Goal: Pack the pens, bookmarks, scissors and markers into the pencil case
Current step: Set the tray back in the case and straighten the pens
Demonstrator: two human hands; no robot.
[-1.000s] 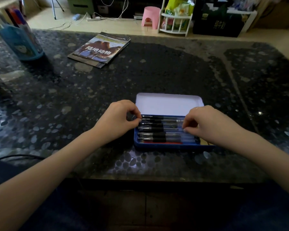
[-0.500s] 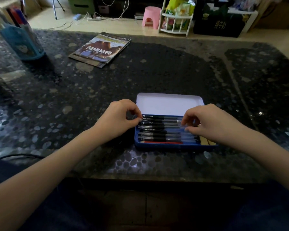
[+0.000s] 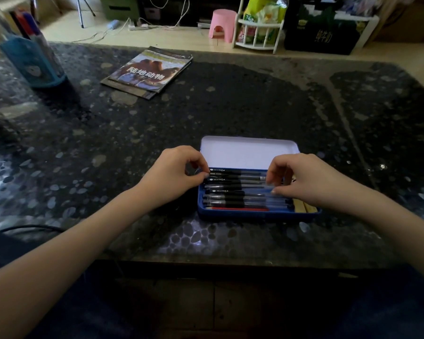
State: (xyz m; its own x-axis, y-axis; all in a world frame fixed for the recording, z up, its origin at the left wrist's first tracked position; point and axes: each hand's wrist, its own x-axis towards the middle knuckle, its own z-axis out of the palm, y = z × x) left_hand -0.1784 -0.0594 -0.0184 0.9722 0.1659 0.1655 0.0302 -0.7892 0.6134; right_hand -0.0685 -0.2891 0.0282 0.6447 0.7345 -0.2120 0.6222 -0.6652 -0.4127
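A blue tin pencil case (image 3: 255, 214) lies open near the table's front edge, its white lid (image 3: 249, 151) folded back. Several black pens (image 3: 233, 187) lie side by side in it, with a red pencil (image 3: 240, 209) along the near wall and tan bookmarks (image 3: 304, 207) at the right end. My left hand (image 3: 171, 177) pinches the left tips of the uppermost pens. My right hand (image 3: 304, 179) has its fingers curled over the pens' right ends and pinches one of them. No scissors are visible.
A stack of magazines (image 3: 148, 73) lies at the back left of the dark speckled table (image 3: 230, 106). A blue pen holder (image 3: 33, 58) with markers stands at the far left. A pink stool (image 3: 223, 24) and a white rack (image 3: 260, 28) are on the floor beyond.
My right hand has shifted slightly right and up, uncovering the bookmarks at the case's right end. My left hand has hardly moved.
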